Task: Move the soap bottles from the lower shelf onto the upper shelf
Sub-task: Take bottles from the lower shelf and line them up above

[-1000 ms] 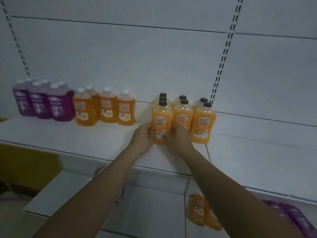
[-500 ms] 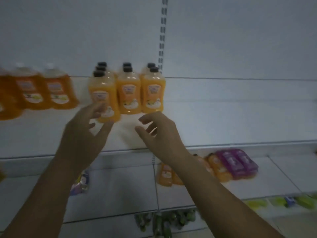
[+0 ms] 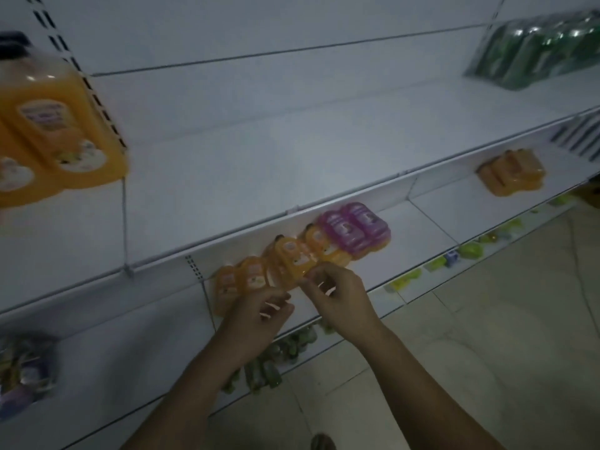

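Several orange soap bottles (image 3: 289, 259) lie flat in a row on the lower shelf (image 3: 422, 228), with two purple bottles (image 3: 354, 228) at the row's right end. My left hand (image 3: 259, 316) hovers with loosely curled fingers just in front of the leftmost orange bottles (image 3: 240, 280) and holds nothing. My right hand (image 3: 337, 297) is beside it, its fingertips at the near end of the middle orange bottle; a grip is not visible. Black-capped orange bottles (image 3: 48, 125) stand on the upper shelf (image 3: 259, 141) at the far left, blurred.
Another orange pack (image 3: 509, 172) lies further right on the lower shelf. A green wrapped pack (image 3: 532, 50) sits on the upper shelf at the right. Green bottles (image 3: 276, 355) fill the bottom shelf below my hands. Blurred packets (image 3: 22, 368) lie at the lower left.
My hands left the orange bottles on the upper shelf and dropped to the lower shelf's lying bottles. The view swung right and down.
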